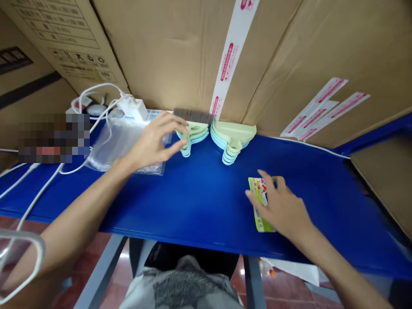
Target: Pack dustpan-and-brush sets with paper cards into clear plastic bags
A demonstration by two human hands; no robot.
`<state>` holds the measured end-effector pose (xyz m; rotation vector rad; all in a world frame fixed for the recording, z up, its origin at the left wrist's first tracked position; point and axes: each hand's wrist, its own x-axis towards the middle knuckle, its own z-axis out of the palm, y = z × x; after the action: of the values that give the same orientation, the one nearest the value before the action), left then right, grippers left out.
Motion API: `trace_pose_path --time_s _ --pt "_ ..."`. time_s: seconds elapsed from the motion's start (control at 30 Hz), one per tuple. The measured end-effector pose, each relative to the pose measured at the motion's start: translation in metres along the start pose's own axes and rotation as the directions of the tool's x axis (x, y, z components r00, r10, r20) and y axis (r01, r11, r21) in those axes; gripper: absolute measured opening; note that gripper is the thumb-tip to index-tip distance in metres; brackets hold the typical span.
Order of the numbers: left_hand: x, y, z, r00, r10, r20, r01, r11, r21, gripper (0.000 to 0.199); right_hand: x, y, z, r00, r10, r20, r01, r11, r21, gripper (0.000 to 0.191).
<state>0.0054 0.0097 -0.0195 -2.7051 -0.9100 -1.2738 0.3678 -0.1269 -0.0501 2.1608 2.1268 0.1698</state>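
My left hand (159, 139) is open, thumb and fingers apart, beside a stack of small green and blue brushes (193, 134) with grey bristles. Right of the brushes stands a nested stack of green and blue dustpans (232, 137), handles toward me. My right hand (280, 204) is open over a yellow-green printed packet (264, 225) lying on the blue table (199, 201); its fingers are spread, and part of the packet is hidden beneath them. Clear plastic bags (112, 143) lie flat to the left, partly behind my left forearm.
Large cardboard boxes (167, 51) stand along the table's back edge. At the left are a white charger (133, 108), a power strip and several looping white cables (41, 193). A blurred, pixelated patch covers something there. Another box (383, 176) is at the right.
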Motion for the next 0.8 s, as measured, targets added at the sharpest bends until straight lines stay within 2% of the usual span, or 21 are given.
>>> trace_pose_path --time_s 0.03,0.1,0.23,0.33,0.43,0.5,0.53,0.57,0.67,0.8 --pt "-0.004 -0.004 0.008 0.999 0.037 0.023 -0.038 0.998 0.047 0.011 0.003 -0.005 -0.001 1.000 0.004 0.014 -0.004 1.000 -0.001 0.070" --pt "-0.012 -0.011 0.018 0.997 0.060 0.050 -0.066 0.990 0.128 0.009 0.007 -0.017 -0.001 0.999 0.021 0.035 -0.021 1.000 -0.001 0.065" --pt "-0.025 -0.017 0.021 0.996 0.013 0.089 -0.031 0.979 0.201 0.015 0.012 -0.023 0.007 0.999 0.039 -0.037 -0.039 0.999 -0.015 0.043" --pt "-0.029 -0.018 0.025 0.993 -0.010 0.114 -0.011 0.984 0.180 0.018 0.021 -0.017 0.007 0.986 0.020 -0.165 -0.028 0.999 -0.046 0.046" --pt "-0.031 -0.019 0.036 0.991 -0.007 0.133 -0.009 0.993 0.121 0.016 0.042 -0.019 -0.007 0.923 0.011 -0.385 -0.013 1.000 -0.004 0.054" --pt "-0.032 -0.020 0.045 0.993 -0.010 0.121 0.000 0.997 0.082 0.013 0.062 -0.028 -0.019 0.854 -0.025 -0.519 0.094 0.990 0.107 0.044" --pt "-0.033 -0.020 0.049 0.994 -0.014 0.109 0.007 0.998 0.067 0.012 0.073 -0.034 -0.025 0.840 -0.071 -0.538 0.185 0.970 0.160 0.037" --pt "-0.034 -0.020 0.052 0.995 -0.020 0.093 0.015 0.998 0.056 0.010 0.083 -0.040 -0.028 0.845 -0.122 -0.521 0.263 0.942 0.207 0.032" --pt "-0.035 -0.021 0.055 0.998 -0.048 0.047 0.045 0.998 0.046 0.010 0.104 -0.054 -0.029 0.860 -0.197 -0.470 0.362 0.886 0.290 0.024" --pt "-0.034 -0.022 0.051 0.998 -0.057 0.020 0.056 0.997 0.050 0.011 0.112 -0.054 -0.014 0.824 -0.197 -0.531 0.441 0.813 0.381 0.020"
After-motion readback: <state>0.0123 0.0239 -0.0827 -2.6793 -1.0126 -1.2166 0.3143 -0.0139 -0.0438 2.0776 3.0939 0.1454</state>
